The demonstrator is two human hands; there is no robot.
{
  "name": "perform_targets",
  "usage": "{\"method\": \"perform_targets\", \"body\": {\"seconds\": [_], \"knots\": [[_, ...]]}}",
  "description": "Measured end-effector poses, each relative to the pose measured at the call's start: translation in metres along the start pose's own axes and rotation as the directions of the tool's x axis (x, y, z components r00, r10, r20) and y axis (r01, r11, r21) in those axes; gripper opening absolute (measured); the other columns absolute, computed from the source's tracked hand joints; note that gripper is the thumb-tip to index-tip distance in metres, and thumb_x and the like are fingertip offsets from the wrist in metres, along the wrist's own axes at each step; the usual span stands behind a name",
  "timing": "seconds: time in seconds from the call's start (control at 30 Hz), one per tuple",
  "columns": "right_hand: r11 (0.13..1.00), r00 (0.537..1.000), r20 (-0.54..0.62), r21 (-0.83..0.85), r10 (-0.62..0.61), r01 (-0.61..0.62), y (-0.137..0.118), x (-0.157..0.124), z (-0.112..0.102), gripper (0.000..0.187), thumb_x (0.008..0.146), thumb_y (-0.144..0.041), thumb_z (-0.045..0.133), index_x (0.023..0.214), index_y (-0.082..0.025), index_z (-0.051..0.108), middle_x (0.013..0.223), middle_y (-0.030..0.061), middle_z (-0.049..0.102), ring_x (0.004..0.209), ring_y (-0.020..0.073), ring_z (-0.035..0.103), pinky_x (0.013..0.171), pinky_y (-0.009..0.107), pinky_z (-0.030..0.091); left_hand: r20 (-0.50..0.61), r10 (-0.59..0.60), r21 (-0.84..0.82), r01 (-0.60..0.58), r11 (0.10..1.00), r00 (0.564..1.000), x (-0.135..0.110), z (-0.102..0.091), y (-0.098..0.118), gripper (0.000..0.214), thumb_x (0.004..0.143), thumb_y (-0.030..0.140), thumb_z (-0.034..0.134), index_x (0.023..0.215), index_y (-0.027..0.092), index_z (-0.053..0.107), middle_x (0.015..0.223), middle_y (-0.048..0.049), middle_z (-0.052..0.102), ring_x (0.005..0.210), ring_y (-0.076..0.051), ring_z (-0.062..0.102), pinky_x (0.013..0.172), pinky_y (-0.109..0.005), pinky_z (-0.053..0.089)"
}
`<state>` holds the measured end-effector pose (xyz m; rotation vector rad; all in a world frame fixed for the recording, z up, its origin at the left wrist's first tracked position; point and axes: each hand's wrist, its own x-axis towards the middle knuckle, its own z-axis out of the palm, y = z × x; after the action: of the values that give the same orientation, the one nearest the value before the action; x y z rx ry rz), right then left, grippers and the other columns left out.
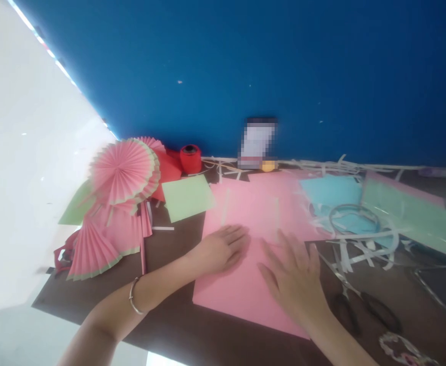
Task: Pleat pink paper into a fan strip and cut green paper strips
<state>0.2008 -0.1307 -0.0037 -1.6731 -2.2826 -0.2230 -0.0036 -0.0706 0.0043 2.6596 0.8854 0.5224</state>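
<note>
Pink paper sheets [241, 300] lie in the middle of the dark table. My left hand [223, 249] rests on them, palm down with its fingers laid out flat. To its right, my right hand [295, 274] is over the same pink paper with its fingers spread and slightly blurred; whether it presses down, I cannot tell. Neither hand holds anything. Two pale narrow strips, one a light strip [276, 213], lie on the pink paper beyond my fingers. Scissors with black handles [379, 310] lie to the right of my right hand.
Pleated pink paper fans [119, 170] pile up at the left, near a red roll [190, 161] and a green sheet [187, 197]. At right are blue paper [329, 188], a large green sheet [409, 216], white paper strips [345, 256] and a beaded bracelet [398, 348]. A blue wall [264, 61] stands behind.
</note>
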Motion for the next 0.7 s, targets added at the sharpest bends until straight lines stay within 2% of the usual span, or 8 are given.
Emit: {"method": "perform_targets", "body": {"seconds": [0.17,0.37,0.5,0.6,0.7], "knots": [[0.995,0.996,0.010,-0.030,0.093,-0.093,0.004,-0.005,-0.007,0.044,0.089,-0.039,0.034,0.123,-0.021,0.054,0.139,0.0144,0.041,0.132,0.0329,0.029,0.104,0.062,0.015,0.027,0.002,0.058,-0.004,0.998,1.000,-0.002,0.002,-0.003,0.043,0.093,0.031,0.032,0.130,0.011,0.042,0.139,-0.0080,0.043,0.133,-0.020,0.031,0.112,-0.036,0.026],[0.989,0.995,0.009,-0.112,0.095,-0.093,0.016,-0.015,-0.007,0.040,0.088,-0.034,0.035,0.118,-0.020,0.057,0.135,0.0146,0.045,0.132,0.0330,0.027,0.103,0.062,0.020,0.049,-0.047,0.138,0.040,0.990,0.998,-0.006,0.001,-0.003,0.045,0.093,0.037,0.031,0.132,0.017,0.041,0.144,-0.0082,0.035,0.135,-0.024,0.026,0.111,-0.039,0.025],[0.993,0.997,0.013,-0.096,0.075,-0.073,0.021,-0.015,-0.004,0.040,0.088,-0.034,0.033,0.114,-0.018,0.059,0.133,0.0147,0.045,0.132,0.0320,0.028,0.103,0.060,0.023,0.071,-0.082,0.186,0.068,0.980,0.994,-0.008,-0.001,-0.002,0.047,0.093,0.041,0.029,0.136,0.022,0.035,0.148,-0.0083,0.027,0.137,-0.025,0.022,0.111,-0.041,0.023],[0.997,0.998,0.012,-0.054,0.063,-0.062,0.024,-0.014,-0.003,0.039,0.088,-0.032,0.033,0.112,-0.019,0.060,0.133,0.0143,0.043,0.131,0.0325,0.028,0.103,0.060,0.024,0.017,-0.187,0.266,0.176,0.948,0.982,-0.011,0.000,-0.005,0.051,0.094,0.039,0.026,0.138,0.014,0.031,0.146,-0.0123,0.030,0.137,-0.025,0.022,0.112,-0.043,0.020],[0.997,0.996,0.027,-0.012,0.083,-0.082,0.028,-0.014,-0.003,0.038,0.089,-0.032,0.033,0.112,-0.020,0.061,0.132,0.0141,0.044,0.131,0.0338,0.027,0.100,0.061,0.028,-0.081,-0.324,0.370,0.330,0.868,0.943,-0.014,0.003,-0.008,0.055,0.094,0.038,0.023,0.138,0.005,0.029,0.144,-0.0174,0.032,0.136,-0.028,0.023,0.111,-0.047,0.018]]}}
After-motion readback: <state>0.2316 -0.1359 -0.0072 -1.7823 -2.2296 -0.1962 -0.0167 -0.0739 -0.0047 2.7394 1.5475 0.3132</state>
